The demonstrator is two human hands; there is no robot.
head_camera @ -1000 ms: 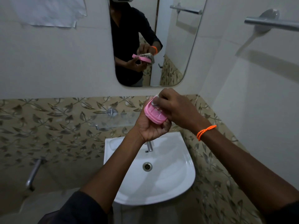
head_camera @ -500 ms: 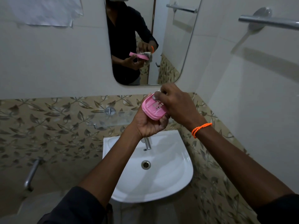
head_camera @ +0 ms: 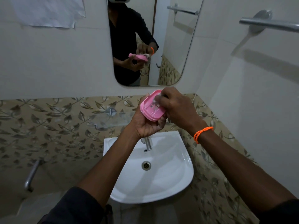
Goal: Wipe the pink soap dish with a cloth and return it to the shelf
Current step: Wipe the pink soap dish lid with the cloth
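The pink soap dish (head_camera: 151, 108) is held tilted above the basin, its hollow side with small holes facing me. My left hand (head_camera: 145, 125) cups it from below and grips its edges. My right hand (head_camera: 178, 109) presses a small pale cloth (head_camera: 157, 99) into the dish's upper right part; most of the cloth is hidden under the fingers. A glass shelf (head_camera: 111, 119) on metal brackets runs along the patterned tiles just left of my left hand.
A white basin (head_camera: 169, 178) with a chrome tap (head_camera: 148, 143) lies under my hands. Above is a mirror (head_camera: 169, 46) that reflects the person. A towel rail (head_camera: 268, 25) sticks out at upper right. A metal lever (head_camera: 31, 175) sits low on the left wall.
My right hand has shifted toward the dish's upper right, uncovering more of the hollow. The dish has tilted to face me more.
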